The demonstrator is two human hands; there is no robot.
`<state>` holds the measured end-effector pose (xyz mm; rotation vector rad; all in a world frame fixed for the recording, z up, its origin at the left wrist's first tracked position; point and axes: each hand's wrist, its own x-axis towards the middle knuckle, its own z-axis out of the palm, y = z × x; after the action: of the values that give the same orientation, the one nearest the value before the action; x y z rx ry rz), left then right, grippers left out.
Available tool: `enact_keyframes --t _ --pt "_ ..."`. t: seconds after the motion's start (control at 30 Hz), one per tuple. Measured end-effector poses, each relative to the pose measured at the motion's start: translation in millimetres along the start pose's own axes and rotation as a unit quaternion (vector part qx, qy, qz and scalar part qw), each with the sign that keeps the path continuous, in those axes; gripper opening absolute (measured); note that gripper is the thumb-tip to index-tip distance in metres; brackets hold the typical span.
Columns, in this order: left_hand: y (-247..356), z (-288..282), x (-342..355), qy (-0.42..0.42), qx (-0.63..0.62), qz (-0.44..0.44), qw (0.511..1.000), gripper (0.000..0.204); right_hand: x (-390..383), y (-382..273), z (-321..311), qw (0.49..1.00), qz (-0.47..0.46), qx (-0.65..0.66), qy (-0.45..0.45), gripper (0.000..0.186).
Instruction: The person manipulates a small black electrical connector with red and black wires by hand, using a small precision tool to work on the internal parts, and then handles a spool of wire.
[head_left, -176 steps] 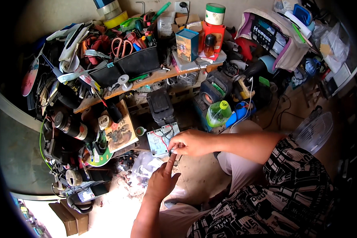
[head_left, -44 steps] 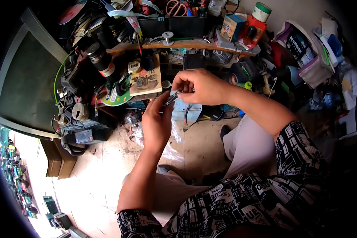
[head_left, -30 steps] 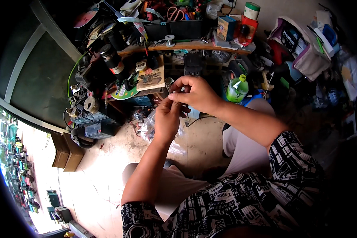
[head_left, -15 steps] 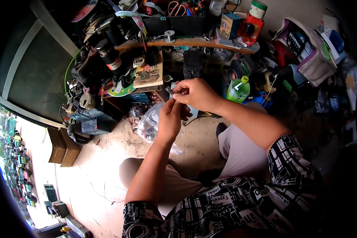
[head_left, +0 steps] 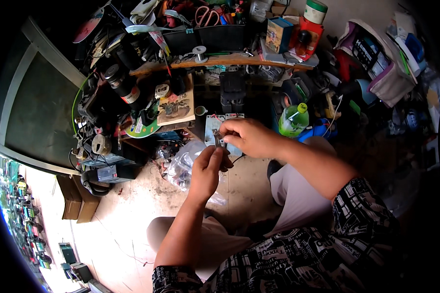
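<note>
Over the floor in front of my knees, my two hands meet around a small shiny metal piece (head_left: 216, 138); its kind is too small to tell. My left hand (head_left: 207, 172) is closed, with thumb and fingers pinching the lower end of the piece. From the right, my right hand (head_left: 252, 137) reaches in, fingers bent and pinched at the upper end. Its fingertips partly cover the piece. Just behind my hands is a pale blue flat panel (head_left: 211, 124) with a red wire on it. A clear plastic bag (head_left: 181, 168) lies left of my left hand.
A cluttered wooden shelf (head_left: 215, 62) runs across the back, bearing a wire spool (head_left: 199, 53). At left are a book (head_left: 177, 107), a black thermos (head_left: 121, 84) and cardboard (head_left: 85, 198). A green bottle (head_left: 294, 120) stands right of my hands, a grey tool bag (head_left: 391, 80) farther right.
My hands have come lower and nearer to me with the metal piece. More of the pale blue panel shows behind them. The whole view has shifted slightly.
</note>
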<state>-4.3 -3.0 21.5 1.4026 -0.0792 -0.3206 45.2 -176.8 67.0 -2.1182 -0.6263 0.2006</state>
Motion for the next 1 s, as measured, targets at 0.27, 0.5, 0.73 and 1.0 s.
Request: enact_keyframes --t 0.27,0.5,0.73,1.0 --pt "-4 -7 -3 0.077 -0.149 0.027 0.986 0.019 -6 0 30 0.988 0.066 0.138 0.004 0.014" --pt "8 -5 -8 0.095 -0.133 0.029 0.986 0.018 -3 3 39 0.961 0.108 0.249 0.058 0.016" --pt "2 -7 -10 0.055 -0.046 0.013 0.997 0.020 4 13 24 0.911 0.163 0.371 0.075 0.017" --pt "-4 -8 -12 0.038 -0.019 -0.057 0.997 0.019 0 -2 20 0.989 -0.124 -0.011 0.084 0.015"
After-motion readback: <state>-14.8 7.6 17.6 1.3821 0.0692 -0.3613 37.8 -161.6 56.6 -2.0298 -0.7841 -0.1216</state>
